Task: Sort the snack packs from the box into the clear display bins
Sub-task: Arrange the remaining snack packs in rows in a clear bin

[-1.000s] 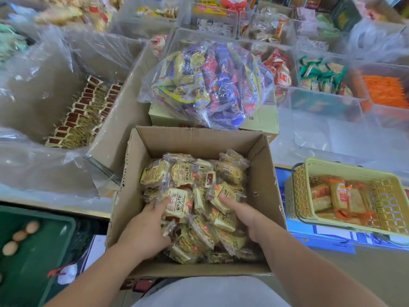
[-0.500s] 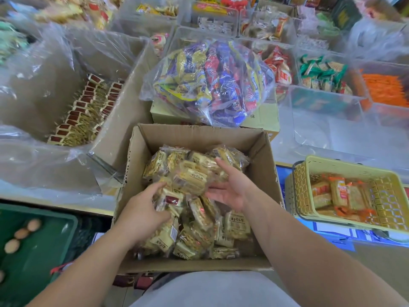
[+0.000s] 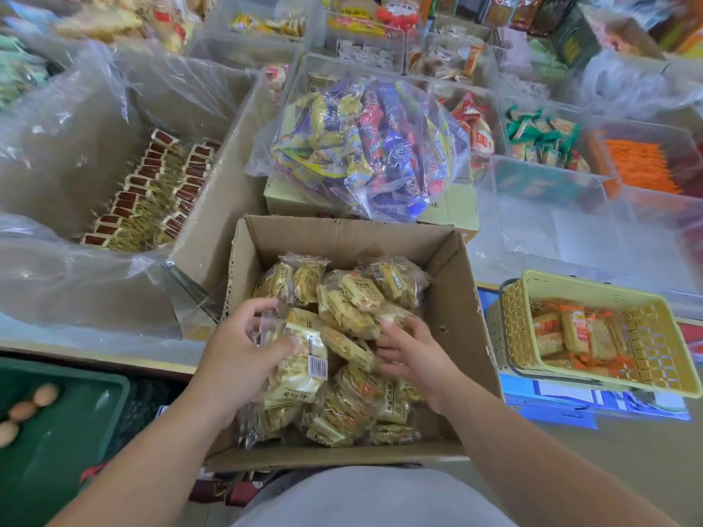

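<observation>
Across the counter: clear bins [image 3: 551,207] of wrapped snacks run edge to edge to the far side; the near right one holds nothing that shows.
Left: big carton [image 3: 228,176] lined with clear plastic, rows of red-ended packs [image 3: 152,192] on its floor.
Centre back: clear bag [image 3: 365,146] of purple, yellow and red wrappers sits on a pale carton, just behind the box.
Box [image 3: 452,298]: brown cardboard, flaps open, at the counter's near edge; a heap of yellow snack packs [image 3: 361,298] covers its floor.
Right: yellow basket [image 3: 646,310] with orange packs, tilted on blue sheets, just beside the box.
Lower left: green crate [image 3: 68,431] below the counter, eggs [image 3: 26,412] in it.
Arms: both bare forearms reach forward and down from the bottom edge and converge over the box.
Left hand [image 3: 236,359]: back of the hand up, fingers curled, thumb against a pack with a barcode [image 3: 300,367] at the left of the heap; pinched round that pack and clear wrap beside it.
Right hand [image 3: 414,355]: fingers spread and slightly bent, tips resting on packs at the heap's middle; apart, nothing clamped.
Packs' place: all lie in the box; none shows in the near clear bin.
</observation>
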`<state>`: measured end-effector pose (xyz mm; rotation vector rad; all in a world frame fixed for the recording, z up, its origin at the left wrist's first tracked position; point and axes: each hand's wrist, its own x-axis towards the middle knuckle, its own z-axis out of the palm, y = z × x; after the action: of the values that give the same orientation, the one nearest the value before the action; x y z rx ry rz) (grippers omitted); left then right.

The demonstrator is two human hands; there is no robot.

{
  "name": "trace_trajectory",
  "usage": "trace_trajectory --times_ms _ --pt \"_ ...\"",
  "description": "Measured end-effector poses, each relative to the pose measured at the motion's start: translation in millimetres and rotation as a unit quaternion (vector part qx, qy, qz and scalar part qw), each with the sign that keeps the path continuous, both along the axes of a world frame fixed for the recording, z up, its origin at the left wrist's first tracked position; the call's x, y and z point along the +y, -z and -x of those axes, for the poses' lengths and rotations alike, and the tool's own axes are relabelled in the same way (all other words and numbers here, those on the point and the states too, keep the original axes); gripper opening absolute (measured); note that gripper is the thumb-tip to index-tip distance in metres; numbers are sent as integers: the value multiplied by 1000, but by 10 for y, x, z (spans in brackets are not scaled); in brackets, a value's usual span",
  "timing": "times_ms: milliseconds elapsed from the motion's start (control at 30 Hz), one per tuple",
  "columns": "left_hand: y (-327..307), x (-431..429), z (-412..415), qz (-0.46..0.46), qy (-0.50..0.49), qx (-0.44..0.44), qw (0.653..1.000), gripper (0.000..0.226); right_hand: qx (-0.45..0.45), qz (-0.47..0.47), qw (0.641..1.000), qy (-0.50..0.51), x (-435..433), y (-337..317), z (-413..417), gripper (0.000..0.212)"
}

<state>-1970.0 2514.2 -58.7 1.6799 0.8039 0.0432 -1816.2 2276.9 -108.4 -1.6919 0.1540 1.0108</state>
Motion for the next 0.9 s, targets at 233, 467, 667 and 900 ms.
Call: trace_trajectory --times_ms 233,467,667,900 --pt "40 40 63 238 -161 -63 956 28 -153 140 952 -224 -50 4 224 70" --pt "9 60 184 345 -188 -53 918 21 -219 248 864 -379 65 109 313 105" --pt "-22 -6 234 390 -196 -61 897 23 -341 248 848 -321 240 -20 246 42" --pt "-96 -189 95 413 -175 -64 891 55 -288 86 935 -187 -42 -575 168 17"
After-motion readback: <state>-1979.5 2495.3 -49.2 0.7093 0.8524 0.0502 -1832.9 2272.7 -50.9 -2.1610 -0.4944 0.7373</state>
